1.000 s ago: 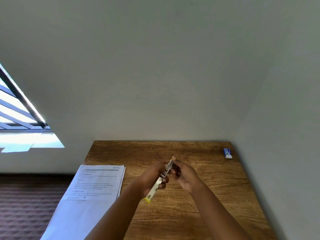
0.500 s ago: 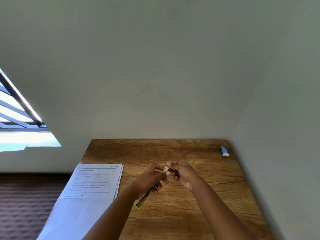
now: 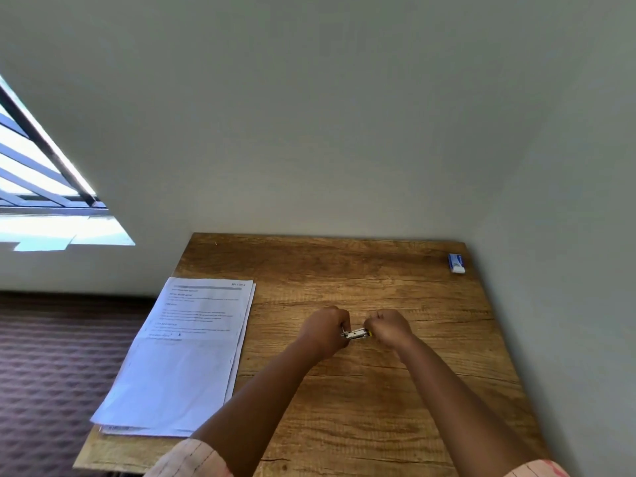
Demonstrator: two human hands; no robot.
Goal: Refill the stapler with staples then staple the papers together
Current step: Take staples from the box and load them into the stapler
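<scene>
A small silver and yellow stapler (image 3: 356, 334) lies level between my two fists over the middle of the wooden table (image 3: 361, 277). My left hand (image 3: 327, 330) grips its left end. My right hand (image 3: 389, 327) closes over its right, yellow end. Only a short metal stretch shows between them; whether it is opened up stays hidden. A stack of printed papers (image 3: 186, 352) rests on the table's left side, hanging slightly over the left edge. A small blue and white staple box (image 3: 456, 263) sits at the far right corner.
The table stands in a corner, with grey walls behind it and along its right side. A patterned dark carpet (image 3: 51, 356) lies below on the left. A bright barred window (image 3: 38, 187) is at the far left.
The stapler has swung from slanting down toward me to lying level. My right hand has closed over its yellow end. Both hands now sit lower, near the tabletop.
</scene>
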